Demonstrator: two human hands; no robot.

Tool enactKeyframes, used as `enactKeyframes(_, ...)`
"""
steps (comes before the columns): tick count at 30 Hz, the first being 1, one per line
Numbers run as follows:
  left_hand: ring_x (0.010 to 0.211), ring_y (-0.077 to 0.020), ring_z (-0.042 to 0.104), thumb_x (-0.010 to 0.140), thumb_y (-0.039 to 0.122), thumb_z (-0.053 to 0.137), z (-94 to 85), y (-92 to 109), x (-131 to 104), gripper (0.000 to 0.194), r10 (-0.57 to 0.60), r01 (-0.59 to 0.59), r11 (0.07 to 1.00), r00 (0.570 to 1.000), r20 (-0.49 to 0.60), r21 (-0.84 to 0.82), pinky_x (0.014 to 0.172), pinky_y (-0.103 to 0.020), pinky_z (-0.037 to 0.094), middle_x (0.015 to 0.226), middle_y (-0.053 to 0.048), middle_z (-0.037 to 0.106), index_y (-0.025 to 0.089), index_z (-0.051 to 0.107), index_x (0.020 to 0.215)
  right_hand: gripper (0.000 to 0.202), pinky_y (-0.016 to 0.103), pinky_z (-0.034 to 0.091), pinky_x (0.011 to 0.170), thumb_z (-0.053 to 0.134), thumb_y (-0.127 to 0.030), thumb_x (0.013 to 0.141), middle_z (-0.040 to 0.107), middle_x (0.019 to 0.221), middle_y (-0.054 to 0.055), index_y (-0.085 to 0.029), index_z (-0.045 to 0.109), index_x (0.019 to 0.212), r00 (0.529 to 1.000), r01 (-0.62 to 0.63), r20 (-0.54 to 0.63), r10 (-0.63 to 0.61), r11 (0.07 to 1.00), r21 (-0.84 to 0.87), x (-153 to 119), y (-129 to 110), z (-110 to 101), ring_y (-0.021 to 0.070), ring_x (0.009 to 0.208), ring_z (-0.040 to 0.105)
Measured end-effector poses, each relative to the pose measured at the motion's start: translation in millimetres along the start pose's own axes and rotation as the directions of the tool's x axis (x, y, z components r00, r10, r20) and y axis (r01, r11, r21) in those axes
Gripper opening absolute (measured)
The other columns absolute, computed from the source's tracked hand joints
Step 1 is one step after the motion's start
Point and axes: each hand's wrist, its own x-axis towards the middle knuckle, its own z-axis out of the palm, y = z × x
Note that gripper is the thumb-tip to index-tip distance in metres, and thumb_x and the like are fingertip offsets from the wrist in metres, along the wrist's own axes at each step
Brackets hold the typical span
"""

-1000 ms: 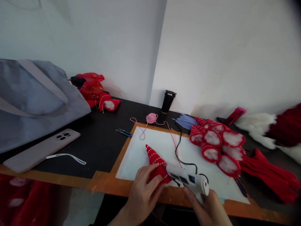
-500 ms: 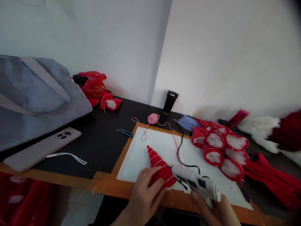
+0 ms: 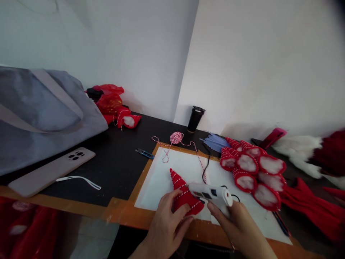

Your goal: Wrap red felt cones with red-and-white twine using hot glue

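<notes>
My left hand (image 3: 170, 219) pinches the lower edge of a red felt cone (image 3: 185, 199) wound with red-and-white twine. The cone lies tilted on the white paper (image 3: 153, 187), its point toward the back. In my right hand (image 3: 234, 221) is a white glue gun (image 3: 210, 191), fingers wrapped round its handle. The gun's nozzle reaches the cone's upper side, at or just above the twine. From a ball of twine (image 3: 176, 137) behind the paper, a strand runs forward toward the gun, where the gun hides it.
Stuffed red cones (image 3: 246, 163) are piled at right beside blue-grey sticks (image 3: 215, 141) and red fabric (image 3: 309, 205). A black cup (image 3: 196, 118) stands by the wall. Thread snips (image 3: 145, 153), a phone (image 3: 54, 171) and a grey bag (image 3: 48, 118) lie leftward. The gun's black cord (image 3: 207, 166) crosses the paper.
My right hand has moved the glue gun left and slightly up, so its nozzle sits higher along the cone. My left hand keeps its hold on the cone.
</notes>
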Motion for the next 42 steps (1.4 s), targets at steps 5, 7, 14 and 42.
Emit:
enactKeyframes(5, 0.121, -0.0295, 0.05, 0.09, 0.014, 0.061, 0.4, -1.0, -1.3, 0.025, -0.021, 0.021, 1.0, 0.999, 0.039, 0.005, 0.095, -0.045, 0.054, 0.138, -0.015, 0.04, 0.02, 0.06, 0.114, 0.043, 0.024, 0.039, 0.051, 0.049, -0.056, 0.097, 0.065, 0.063, 0.002, -0.02, 0.059, 0.075, 1.0, -0.016, 0.014, 0.018, 0.997, -0.072, 5.3, 7.1, 7.3, 0.0169, 0.057, 0.06)
enactKeyframes(7, 0.124, -0.0297, 0.049, 0.091, 0.015, 0.061, 0.8, -1.3, -0.7, 0.027, -0.028, 0.027, 1.0, 0.998, 0.059, 0.006, 0.096, -0.046, 0.054, 0.143, -0.015, 0.037, 0.022, 0.059, 0.117, 0.044, 0.025, 0.04, 0.051, 0.049, -0.058, 0.097, 0.063, 0.06, 0.001, -0.021, 0.056, 0.072, 1.0, -0.011, -0.001, 0.011, 0.996, -0.088, 5.3, 10.6, 9.6, 0.0172, 0.055, 0.059)
enactKeyframes(14, 0.132, -0.0324, 0.043, 0.092, 0.019, 0.06, 0.8, -2.8, 1.4, 0.023, -0.05, 0.05, 0.999, 0.993, 0.104, 0.004, 0.102, -0.05, 0.05, 0.153, -0.014, 0.03, 0.023, 0.06, 0.115, 0.047, 0.026, 0.035, 0.049, 0.05, -0.06, 0.095, 0.061, 0.059, 0.003, -0.023, 0.05, 0.065, 0.999, -0.029, -0.037, 0.024, 0.99, -0.137, 3.9, 16.8, 11.9, 0.019, 0.056, 0.059)
enactKeyframes(42, 0.142, -0.0355, 0.038, 0.091, 0.021, 0.059, -3.2, -3.2, 0.0, 0.033, -0.058, 0.043, 0.997, 0.969, 0.242, 0.068, 0.111, -0.072, 0.028, 0.148, -0.02, 0.043, 0.023, 0.054, 0.123, 0.044, 0.035, 0.045, 0.066, 0.046, -0.055, 0.096, 0.076, 0.085, 0.012, -0.017, 0.067, 0.098, 0.999, 0.028, 0.049, -0.024, 0.995, -0.093, 38.4, 18.2, 20.5, 0.0304, 0.077, 0.07)
